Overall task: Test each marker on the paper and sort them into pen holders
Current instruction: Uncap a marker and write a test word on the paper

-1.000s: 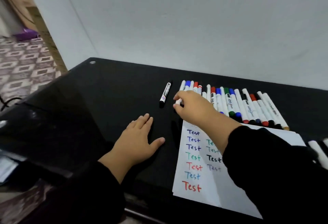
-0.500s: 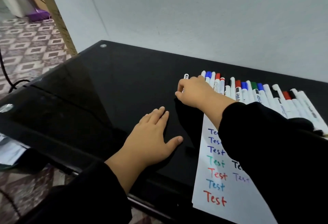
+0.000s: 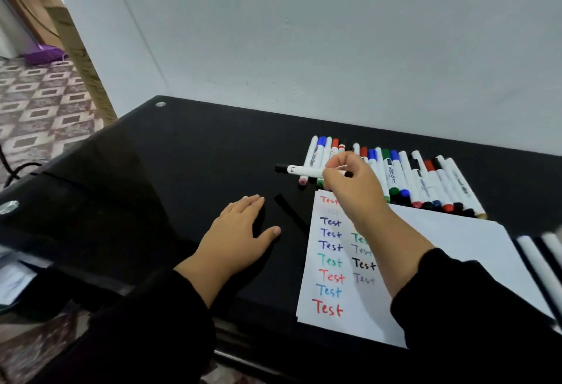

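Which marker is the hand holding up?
The black-capped marker, pinched by the right hand. It points sideways above the table; the other markers lie in a row.

We see a glossy black worktop (image 3: 170, 152) set against a pale wall. On it lie a row of markers (image 3: 404, 177) side by side near the far edge, a white paper (image 3: 456, 250) with coloured "Test" words just in front of them, more white markers (image 3: 538, 259) at the right edge, and our left hand (image 3: 237, 231) lying flat.
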Available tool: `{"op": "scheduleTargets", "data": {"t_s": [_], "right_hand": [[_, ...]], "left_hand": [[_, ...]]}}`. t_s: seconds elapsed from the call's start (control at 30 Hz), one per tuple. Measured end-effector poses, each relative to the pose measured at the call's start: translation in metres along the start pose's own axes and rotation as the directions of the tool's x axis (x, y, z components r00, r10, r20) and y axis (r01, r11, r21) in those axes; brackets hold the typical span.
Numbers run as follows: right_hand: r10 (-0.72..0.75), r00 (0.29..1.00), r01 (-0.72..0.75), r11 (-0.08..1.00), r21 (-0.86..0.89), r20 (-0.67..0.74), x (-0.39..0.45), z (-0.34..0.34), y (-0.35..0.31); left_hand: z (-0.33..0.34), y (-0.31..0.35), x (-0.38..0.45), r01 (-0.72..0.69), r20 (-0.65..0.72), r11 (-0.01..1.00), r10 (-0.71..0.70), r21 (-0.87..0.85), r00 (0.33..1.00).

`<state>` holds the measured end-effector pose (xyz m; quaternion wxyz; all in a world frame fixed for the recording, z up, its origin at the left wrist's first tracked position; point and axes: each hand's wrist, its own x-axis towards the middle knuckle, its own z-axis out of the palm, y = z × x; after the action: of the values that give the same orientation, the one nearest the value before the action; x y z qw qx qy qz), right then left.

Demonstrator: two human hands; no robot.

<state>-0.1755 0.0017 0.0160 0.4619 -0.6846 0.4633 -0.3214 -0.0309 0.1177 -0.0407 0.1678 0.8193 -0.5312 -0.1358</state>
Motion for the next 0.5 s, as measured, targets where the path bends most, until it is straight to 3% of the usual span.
{"op": "scheduleTargets", "data": {"t_s": [0.2,0.3,0.5], "right_hand": [[0.173,0.979,-0.122,0.924,0.363,-0.110,-0.045,-0.055,0.011],[0.247,0.956,-0.157,0.885,0.438,-0.156,-0.061,-0.073,0.019],[0.306,0.925,-0.142,0.828,0.543,-0.225,-0.080,-0.099,0.036]], "left_hand": [[-0.002,0.042,-0.020,0.004,-0.072,0.938,-0.031,-0.346,0.997],[-0.003,0.075,-0.031,-0.013,0.000,0.904,0.014,-0.428,1.000],[0.010,0.114,-0.040,0.094,0.191,0.823,0.017,-0.561,0.981]]}}
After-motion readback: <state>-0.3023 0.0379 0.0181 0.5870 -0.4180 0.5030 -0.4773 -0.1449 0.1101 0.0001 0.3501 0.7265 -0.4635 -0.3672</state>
